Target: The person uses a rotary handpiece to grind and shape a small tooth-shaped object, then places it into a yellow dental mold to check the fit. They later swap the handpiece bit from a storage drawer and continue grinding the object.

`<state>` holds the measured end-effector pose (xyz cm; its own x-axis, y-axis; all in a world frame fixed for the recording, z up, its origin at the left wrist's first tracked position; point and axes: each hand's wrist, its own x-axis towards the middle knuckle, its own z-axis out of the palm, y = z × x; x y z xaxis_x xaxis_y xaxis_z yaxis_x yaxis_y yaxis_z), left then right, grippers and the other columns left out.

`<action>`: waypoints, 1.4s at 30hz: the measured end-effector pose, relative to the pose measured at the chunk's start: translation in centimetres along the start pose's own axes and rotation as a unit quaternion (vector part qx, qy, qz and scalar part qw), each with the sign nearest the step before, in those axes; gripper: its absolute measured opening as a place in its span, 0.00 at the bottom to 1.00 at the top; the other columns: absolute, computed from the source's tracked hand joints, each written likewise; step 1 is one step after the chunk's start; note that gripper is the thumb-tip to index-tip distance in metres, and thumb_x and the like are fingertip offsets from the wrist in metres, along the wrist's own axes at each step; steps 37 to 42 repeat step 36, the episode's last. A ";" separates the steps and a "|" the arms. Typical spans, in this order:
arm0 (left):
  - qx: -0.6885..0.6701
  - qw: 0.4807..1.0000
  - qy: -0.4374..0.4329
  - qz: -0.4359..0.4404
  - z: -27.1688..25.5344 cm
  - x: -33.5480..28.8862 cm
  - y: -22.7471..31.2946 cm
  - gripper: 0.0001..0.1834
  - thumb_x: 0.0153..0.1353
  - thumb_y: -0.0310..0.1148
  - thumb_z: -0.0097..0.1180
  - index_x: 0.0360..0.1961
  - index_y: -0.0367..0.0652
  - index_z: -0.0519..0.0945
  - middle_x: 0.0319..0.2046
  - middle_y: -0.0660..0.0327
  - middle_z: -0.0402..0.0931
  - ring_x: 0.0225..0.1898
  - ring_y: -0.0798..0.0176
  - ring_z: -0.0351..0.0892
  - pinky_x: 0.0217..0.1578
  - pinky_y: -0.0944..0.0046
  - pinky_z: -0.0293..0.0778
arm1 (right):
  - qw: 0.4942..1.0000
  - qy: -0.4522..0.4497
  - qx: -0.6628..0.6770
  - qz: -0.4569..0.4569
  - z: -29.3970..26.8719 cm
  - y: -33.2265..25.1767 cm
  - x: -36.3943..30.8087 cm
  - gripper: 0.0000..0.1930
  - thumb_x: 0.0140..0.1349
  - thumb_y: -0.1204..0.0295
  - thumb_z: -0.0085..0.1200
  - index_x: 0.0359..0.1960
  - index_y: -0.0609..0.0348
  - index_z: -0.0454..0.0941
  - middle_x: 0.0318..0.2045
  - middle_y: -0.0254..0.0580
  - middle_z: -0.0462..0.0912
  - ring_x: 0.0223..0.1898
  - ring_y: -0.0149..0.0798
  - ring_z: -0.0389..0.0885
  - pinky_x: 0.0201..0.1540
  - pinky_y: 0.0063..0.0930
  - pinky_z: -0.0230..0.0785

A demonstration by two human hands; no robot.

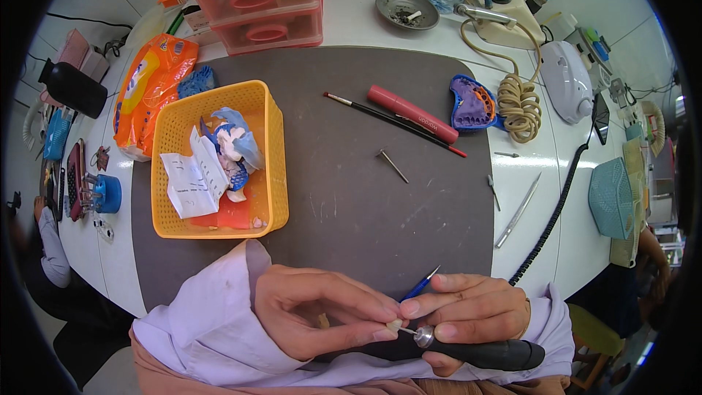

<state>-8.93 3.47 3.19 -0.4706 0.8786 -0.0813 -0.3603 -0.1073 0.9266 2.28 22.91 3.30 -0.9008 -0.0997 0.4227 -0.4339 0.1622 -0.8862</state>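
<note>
My left hand pinches a small, pale tooth-like crown between thumb and fingertips, near the bench's front edge. My right hand grips a black rotary handpiece with a silver nose. Its thin bur touches or almost touches the crown; the exact contact is too small to tell. Another small yellowish piece shows within my left hand's curled fingers. Just beyond the fingertips lies a blue pointed tool, partly hidden by my right hand.
A yellow basket holding paper and dental impressions stands left on the grey mat. Farther right lie a brush, a pink tube, a loose bur and a filled impression tray. A coiled black cord runs along the right.
</note>
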 end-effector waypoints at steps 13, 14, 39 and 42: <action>0.023 0.999 -0.008 0.020 -0.1 -0.1 0.0 0.09 0.50 0.17 0.59 0.34 0.35 0.79 0.36 0.52 0.79 0.38 0.61 0.81 0.38 0.67 0.79 | 1.000 0.011 0.014 -0.012 0.2 0.0 -0.1 0.16 0.46 0.79 0.64 0.36 0.62 0.72 0.31 0.48 0.81 0.42 0.50 0.80 0.59 0.38 0.59; 0.025 0.999 -0.007 0.019 -0.1 -0.1 0.0 0.09 0.50 0.17 0.59 0.34 0.35 0.79 0.36 0.52 0.79 0.38 0.60 0.81 0.38 0.67 0.79 | 1.000 0.009 0.013 -0.007 0.2 0.0 -0.1 0.16 0.46 0.79 0.64 0.36 0.62 0.72 0.31 0.48 0.81 0.42 0.50 0.80 0.59 0.39 0.59; 0.056 0.998 -0.006 0.034 -0.1 0.0 0.1 0.12 0.44 0.12 0.62 0.31 0.35 0.79 0.33 0.49 0.79 0.37 0.55 0.81 0.41 0.63 0.79 | 1.000 -0.018 0.012 -0.006 -0.2 0.0 0.1 0.16 0.47 0.78 0.64 0.37 0.60 0.73 0.33 0.46 0.82 0.43 0.49 0.79 0.59 0.39 0.59; 0.056 0.998 -0.006 0.034 -0.1 0.0 0.1 0.12 0.44 0.12 0.62 0.31 0.35 0.79 0.33 0.49 0.79 0.37 0.55 0.81 0.41 0.63 0.79 | 1.000 -0.018 0.012 -0.006 -0.2 0.0 0.1 0.16 0.47 0.78 0.64 0.37 0.60 0.73 0.33 0.46 0.82 0.43 0.49 0.79 0.59 0.39 0.59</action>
